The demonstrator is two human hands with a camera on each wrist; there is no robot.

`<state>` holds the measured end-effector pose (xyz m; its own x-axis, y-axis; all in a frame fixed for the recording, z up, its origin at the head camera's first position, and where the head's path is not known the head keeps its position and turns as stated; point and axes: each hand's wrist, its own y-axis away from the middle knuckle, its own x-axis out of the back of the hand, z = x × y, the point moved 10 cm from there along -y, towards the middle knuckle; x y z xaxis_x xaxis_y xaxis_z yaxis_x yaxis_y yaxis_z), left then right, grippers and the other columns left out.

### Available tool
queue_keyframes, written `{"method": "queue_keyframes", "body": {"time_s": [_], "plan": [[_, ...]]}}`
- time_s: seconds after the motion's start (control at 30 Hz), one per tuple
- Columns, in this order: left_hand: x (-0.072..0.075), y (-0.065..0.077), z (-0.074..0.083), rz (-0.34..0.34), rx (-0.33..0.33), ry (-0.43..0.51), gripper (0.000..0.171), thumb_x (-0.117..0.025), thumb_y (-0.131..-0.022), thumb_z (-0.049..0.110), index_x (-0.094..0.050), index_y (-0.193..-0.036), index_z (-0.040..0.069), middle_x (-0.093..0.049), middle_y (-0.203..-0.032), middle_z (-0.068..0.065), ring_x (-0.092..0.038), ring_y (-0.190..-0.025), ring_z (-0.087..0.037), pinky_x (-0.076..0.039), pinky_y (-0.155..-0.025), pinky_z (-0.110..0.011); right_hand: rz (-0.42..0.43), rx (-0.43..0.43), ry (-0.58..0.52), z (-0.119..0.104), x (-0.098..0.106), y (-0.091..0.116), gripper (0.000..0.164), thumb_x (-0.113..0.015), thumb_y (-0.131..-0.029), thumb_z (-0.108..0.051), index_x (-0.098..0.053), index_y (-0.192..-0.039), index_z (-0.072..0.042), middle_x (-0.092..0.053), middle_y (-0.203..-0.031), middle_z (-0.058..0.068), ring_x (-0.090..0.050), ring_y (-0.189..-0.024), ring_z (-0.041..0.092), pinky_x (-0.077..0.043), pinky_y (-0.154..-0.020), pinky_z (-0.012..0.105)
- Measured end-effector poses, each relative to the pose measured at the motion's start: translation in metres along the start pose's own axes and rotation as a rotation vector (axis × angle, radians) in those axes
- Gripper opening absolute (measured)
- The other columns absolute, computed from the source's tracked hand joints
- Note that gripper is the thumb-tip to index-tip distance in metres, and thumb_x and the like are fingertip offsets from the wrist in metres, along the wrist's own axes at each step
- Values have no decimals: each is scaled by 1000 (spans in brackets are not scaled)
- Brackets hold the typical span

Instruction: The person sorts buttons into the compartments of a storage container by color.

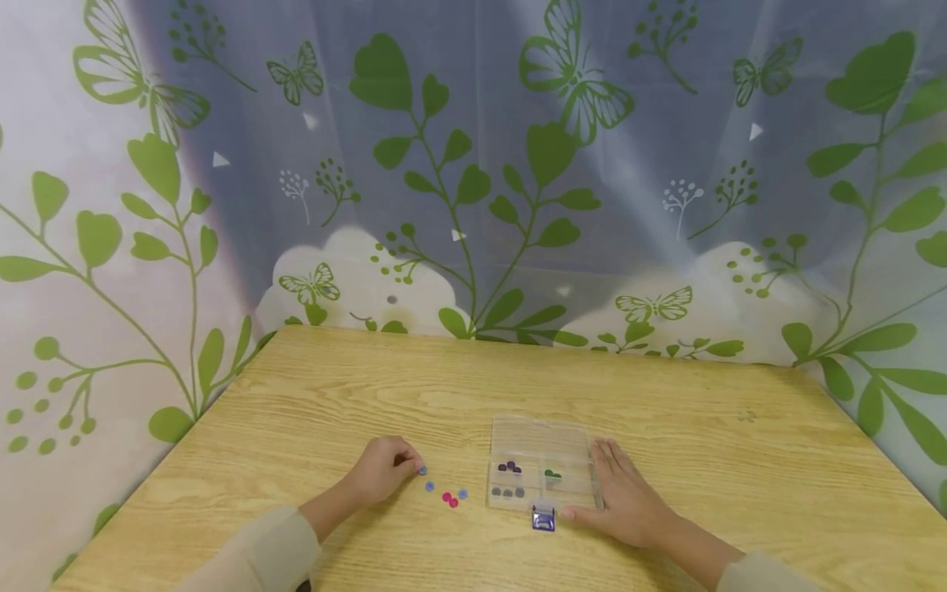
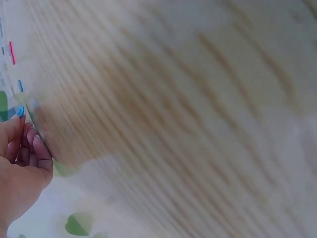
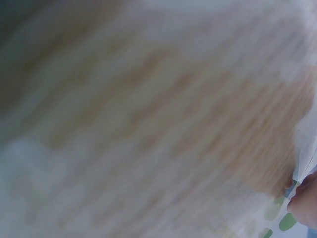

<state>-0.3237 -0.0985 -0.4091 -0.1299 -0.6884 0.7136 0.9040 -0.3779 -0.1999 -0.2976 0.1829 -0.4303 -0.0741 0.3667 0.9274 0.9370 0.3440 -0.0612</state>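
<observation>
My left hand (image 1: 381, 470) pinches a small blue button (image 2: 20, 111) between thumb and fingertip, close over the table. Two more blue buttons (image 1: 429, 487) and two pink-red buttons (image 1: 450, 500) lie loose just right of that hand. A clear plastic box (image 1: 580, 489) with compartments stands farther right, its lid (image 1: 540, 436) laid back. Dark purple buttons (image 1: 510, 467) sit in its back left compartment, grey buttons (image 1: 507, 492) in the front left one, green buttons (image 1: 552, 474) on the right. My right hand (image 1: 629, 501) rests along the box's right side, fingers straight, thumb at the front corner.
A blue latch piece (image 1: 543, 518) sticks out from the box's front edge. The wood-grain table (image 1: 355, 378) runs back to a patterned curtain (image 1: 473, 164) with green leaves and butterflies, which also hangs along both sides.
</observation>
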Motion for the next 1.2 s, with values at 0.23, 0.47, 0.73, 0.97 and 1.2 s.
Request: {"method": "queue_keyframes", "body": {"time_s": [0.23, 0.47, 0.73, 0.97, 1.2], "plan": [[0, -4, 5, -4, -24, -18, 15, -60, -87, 6, -66, -74, 3, -66, -81, -6, -55, -75, -11, -44, -65, -16, 4, -1, -2, 0, -1, 0, 106, -54, -79, -66, -20, -140, 14, -19, -147, 33, -12, -138, 47, -16, -111, 57], [1, -6, 11, -8, -37, 1, 18, -61, -87, 8, -65, -70, 4, -68, -81, -7, -55, -74, -10, -43, -65, -16, -4, -2, -8, -1, -1, 0, 106, -54, -80, -66, -19, -140, 14, -17, -148, 33, -11, -138, 47, -15, -111, 57], [0, -8, 13, 5, -41, 25, 19, -61, -86, 5, -65, -68, 2, -68, -78, -8, -47, -65, -4, -40, -57, -16, -7, 0, -7, -1, 0, -1, 105, -53, -80, -66, -20, -140, 14, -18, -148, 32, -12, -138, 47, -15, -111, 57], [-1, -9, 16, 8, -31, 39, 15, -62, -86, 7, -67, -73, 2, -67, -76, -7, -46, -65, -4, -41, -58, -16, 0, 8, 9, -2, 2, 1, 106, -52, -80, -67, -19, -140, 14, -18, -147, 33, -13, -138, 48, -16, -111, 57], [-3, -10, 19, 1, -11, 48, 14, -62, -87, 7, -67, -75, 1, -63, -76, -5, -47, -66, -7, -41, -58, -16, 4, 10, 9, -1, 1, 1, 106, -53, -80, -67, -20, -140, 14, -18, -147, 33, -13, -137, 48, -16, -111, 57]]}}
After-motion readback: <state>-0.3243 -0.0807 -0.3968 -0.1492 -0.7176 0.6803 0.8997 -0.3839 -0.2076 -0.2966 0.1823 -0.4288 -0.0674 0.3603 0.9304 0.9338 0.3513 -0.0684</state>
